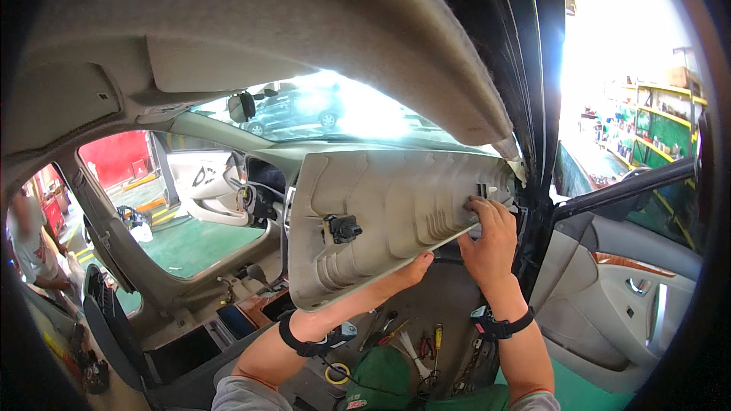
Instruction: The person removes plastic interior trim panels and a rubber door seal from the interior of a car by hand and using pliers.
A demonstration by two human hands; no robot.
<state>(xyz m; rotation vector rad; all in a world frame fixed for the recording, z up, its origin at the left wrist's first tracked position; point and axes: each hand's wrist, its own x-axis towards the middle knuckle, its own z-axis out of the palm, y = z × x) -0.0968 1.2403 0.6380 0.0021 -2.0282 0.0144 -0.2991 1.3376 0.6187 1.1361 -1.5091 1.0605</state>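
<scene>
A beige plastic trim panel (388, 205), ribbed on the side toward me, is held up tilted in front of the dashboard. My left hand (403, 274) supports its lower edge from below; the thumb shows, while the other fingers are hidden behind the panel. At its right end my right hand (487, 240) is closed on the edge, fingertips beside a small dark clip (481, 192). A black plastic fitting (342, 229) sticks out of the panel's left part. Each wrist wears a strapped-on device.
Tools, including a yellow-handled screwdriver (438, 337), lie on the car floor below, near a yellow tape roll (336, 373). The open door (620, 297) is at right, the centre console (186, 350) at left. Another person (34, 243) stands outside, far left.
</scene>
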